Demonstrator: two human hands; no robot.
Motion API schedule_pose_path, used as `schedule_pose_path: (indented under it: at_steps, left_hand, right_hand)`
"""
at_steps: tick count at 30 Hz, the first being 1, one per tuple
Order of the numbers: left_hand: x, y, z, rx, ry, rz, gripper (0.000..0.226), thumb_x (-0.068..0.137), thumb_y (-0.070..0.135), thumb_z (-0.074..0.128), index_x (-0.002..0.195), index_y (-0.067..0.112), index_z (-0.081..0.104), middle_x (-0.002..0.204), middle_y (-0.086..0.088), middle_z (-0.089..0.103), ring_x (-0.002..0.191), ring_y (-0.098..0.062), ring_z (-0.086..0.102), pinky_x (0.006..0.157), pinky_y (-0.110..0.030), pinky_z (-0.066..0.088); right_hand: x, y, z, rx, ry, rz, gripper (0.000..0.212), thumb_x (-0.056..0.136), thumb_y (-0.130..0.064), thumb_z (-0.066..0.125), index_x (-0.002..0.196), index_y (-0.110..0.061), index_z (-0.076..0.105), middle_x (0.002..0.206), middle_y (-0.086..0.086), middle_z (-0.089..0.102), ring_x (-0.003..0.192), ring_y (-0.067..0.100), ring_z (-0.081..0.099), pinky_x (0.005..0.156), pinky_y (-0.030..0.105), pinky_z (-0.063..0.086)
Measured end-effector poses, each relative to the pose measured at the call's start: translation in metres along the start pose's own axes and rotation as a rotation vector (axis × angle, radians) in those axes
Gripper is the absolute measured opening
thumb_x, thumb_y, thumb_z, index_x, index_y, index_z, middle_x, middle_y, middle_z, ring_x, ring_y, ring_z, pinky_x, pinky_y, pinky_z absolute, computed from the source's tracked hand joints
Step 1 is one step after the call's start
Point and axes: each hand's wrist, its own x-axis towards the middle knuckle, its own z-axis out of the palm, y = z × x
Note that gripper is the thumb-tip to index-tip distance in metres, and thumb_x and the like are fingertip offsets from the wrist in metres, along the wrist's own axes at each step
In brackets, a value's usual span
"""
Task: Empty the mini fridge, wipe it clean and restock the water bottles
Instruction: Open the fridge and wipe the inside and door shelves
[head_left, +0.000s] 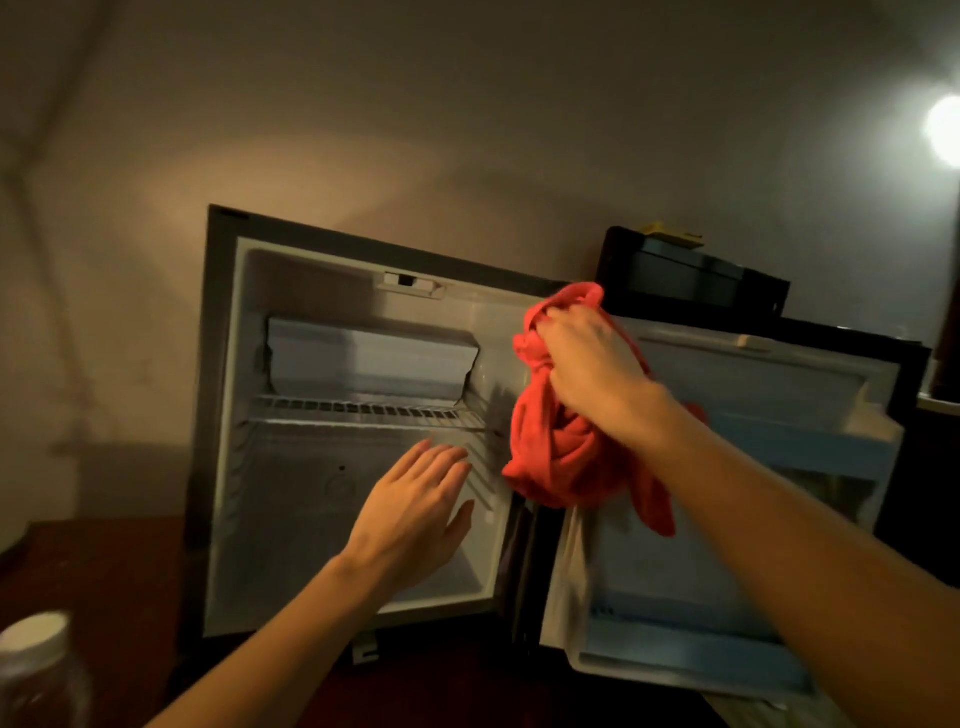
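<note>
The black mini fridge (208, 415) stands open, with nothing on its wire shelf (363, 410) or on its floor. Its door (753, 519) swings out to the right, showing pale inner racks. My right hand (592, 364) grips a bunched red cloth (561, 452) at the fridge's right front edge, near the hinge side. My left hand (415, 514) is flat and open in front of the lower compartment, fingers apart, holding nothing. A water bottle (36, 670) with a white cap shows at the bottom left corner.
The fridge sits on a dark wooden surface (104, 571). A small freezer box (369, 358) sits at the top inside. A black box-like appliance (696, 275) stands behind the door. A bright lamp (943, 130) glares at the right.
</note>
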Motion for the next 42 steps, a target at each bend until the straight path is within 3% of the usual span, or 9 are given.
schedule_pose_path:
  at_steps: [4, 7, 9, 14, 18, 28, 35, 37, 42]
  left_hand:
    - [-0.011, -0.001, 0.011, -0.014, -0.022, 0.004, 0.043, 0.088, 0.041, 0.050, 0.118, 0.015, 0.066, 0.123, -0.001, 0.065, 0.116, -0.018, 0.059, 0.111, -0.036, 0.040]
    - [-0.018, 0.000, 0.020, -0.025, -0.016, 0.004, 0.040, 0.087, 0.041, 0.051, 0.114, 0.016, 0.066, 0.119, 0.000, 0.065, 0.112, -0.017, 0.060, 0.110, -0.033, 0.036]
    - [-0.024, 0.003, 0.026, -0.036, -0.002, -0.004, 0.037, 0.087, 0.040, 0.051, 0.111, 0.016, 0.066, 0.117, 0.000, 0.065, 0.111, -0.017, 0.060, 0.109, -0.032, 0.033]
    - [-0.041, 0.009, 0.037, -0.086, 0.005, -0.018, 0.034, 0.082, 0.038, 0.054, 0.106, 0.017, 0.066, 0.113, 0.001, 0.065, 0.107, -0.016, 0.061, 0.109, -0.031, 0.031]
    - [-0.051, 0.008, 0.044, -0.105, -0.006, -0.029, 0.028, 0.082, 0.034, 0.058, 0.103, 0.018, 0.065, 0.109, 0.002, 0.065, 0.104, -0.016, 0.061, 0.110, -0.030, 0.029]
    - [-0.014, 0.008, 0.036, -0.079, -0.011, -0.022, 0.035, 0.080, 0.038, 0.052, 0.104, 0.018, 0.064, 0.109, 0.001, 0.065, 0.104, -0.018, 0.061, 0.110, -0.034, 0.034]
    - [0.013, 0.004, 0.019, -0.029, 0.003, -0.050, 0.041, 0.083, 0.043, 0.043, 0.108, 0.018, 0.065, 0.109, 0.002, 0.066, 0.104, -0.019, 0.062, 0.102, -0.033, 0.041]
    - [0.009, -0.003, 0.017, -0.014, -0.027, -0.075, 0.045, 0.084, 0.045, 0.041, 0.112, 0.018, 0.064, 0.112, 0.002, 0.066, 0.105, -0.019, 0.062, 0.095, -0.033, 0.046]
    - [-0.006, -0.016, 0.023, 0.024, -0.076, -0.121, 0.040, 0.082, 0.045, 0.047, 0.107, 0.020, 0.065, 0.106, 0.003, 0.068, 0.096, -0.019, 0.066, 0.083, -0.033, 0.052]
  right_hand:
    - [-0.027, -0.007, 0.043, -0.134, 0.011, 0.060, 0.029, 0.078, -0.016, 0.060, 0.102, -0.004, 0.070, 0.104, 0.016, 0.068, 0.120, 0.038, 0.053, 0.112, 0.044, 0.032]
    - [-0.042, -0.023, 0.057, -0.168, -0.046, 0.049, 0.033, 0.073, -0.019, 0.047, 0.088, -0.004, 0.072, 0.088, 0.018, 0.070, 0.109, 0.038, 0.060, 0.108, 0.043, 0.039]
    - [-0.053, -0.031, 0.063, -0.217, -0.080, 0.016, 0.028, 0.071, -0.020, 0.053, 0.084, -0.006, 0.072, 0.085, 0.017, 0.071, 0.104, 0.037, 0.061, 0.108, 0.042, 0.039]
    - [-0.096, -0.052, 0.095, -0.264, -0.344, -0.129, 0.028, 0.083, -0.037, 0.058, 0.103, -0.023, 0.073, 0.099, 0.007, 0.071, 0.107, 0.031, 0.054, 0.112, 0.043, 0.026]
    - [-0.129, -0.060, 0.117, -0.303, -0.499, -0.137, 0.037, 0.065, -0.040, 0.073, 0.087, -0.011, 0.076, 0.088, 0.012, 0.073, 0.096, 0.033, 0.061, 0.104, 0.043, 0.041]
    - [-0.053, -0.017, 0.064, -0.283, -0.095, -0.009, 0.049, 0.051, -0.018, 0.074, 0.094, 0.004, 0.072, 0.114, 0.029, 0.065, 0.114, 0.041, 0.058, 0.110, 0.050, 0.037]
    - [0.024, 0.013, 0.021, -0.394, -0.023, 0.039, 0.048, 0.082, -0.027, 0.053, 0.127, -0.011, 0.062, 0.137, 0.021, 0.051, 0.132, 0.033, 0.040, 0.117, 0.039, 0.020]
    - [0.017, 0.009, 0.029, -0.414, -0.047, 0.043, 0.048, 0.083, -0.031, 0.050, 0.125, -0.014, 0.064, 0.133, 0.021, 0.056, 0.131, 0.033, 0.042, 0.116, 0.039, 0.021]
    - [-0.026, -0.023, 0.053, -0.337, -0.108, -0.003, 0.034, 0.072, -0.024, 0.050, 0.091, -0.014, 0.076, 0.091, 0.017, 0.070, 0.100, 0.035, 0.059, 0.109, 0.044, 0.032]
